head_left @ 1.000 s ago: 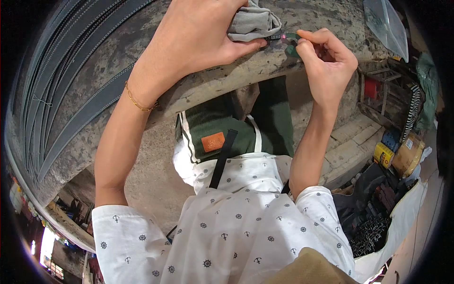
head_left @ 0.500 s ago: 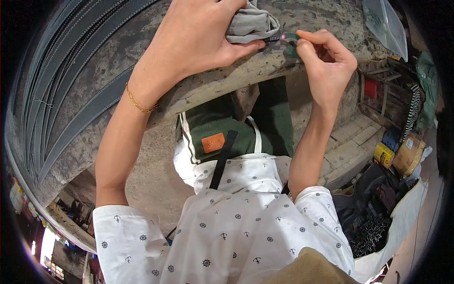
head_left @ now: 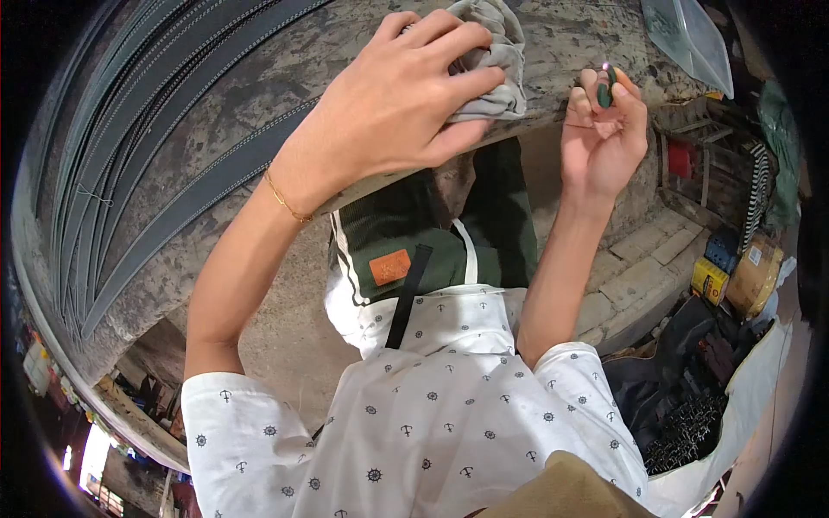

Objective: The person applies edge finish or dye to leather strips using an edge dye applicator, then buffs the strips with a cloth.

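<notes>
My left hand [head_left: 397,99] lies over a crumpled grey cloth [head_left: 501,56] at the edge of the worktop, its fingers curled onto the cloth. A dark strap with white stitching [head_left: 220,186] runs along the worktop and disappears beneath my left wrist. What lies under the cloth and palm is hidden. My right hand [head_left: 609,138] is raised to the right, apart from the cloth, with the palm turned up. Pinched in its fingers is a small dark green lighter [head_left: 605,93], a pinkish-white glow at its tip.
Several long stitched straps [head_left: 129,112] are bundled at the left of the stained worktop [head_left: 570,43]. A clear plastic container [head_left: 691,43] stands at the back right. Below right are a yellow box [head_left: 709,280], a cardboard box [head_left: 751,276] and a sack of dark material [head_left: 691,406].
My right hand has drawn the lighter away from the strap end beside the cloth and turned palm up. My left hand has shifted right and spread over the cloth; the strap end is now hidden.
</notes>
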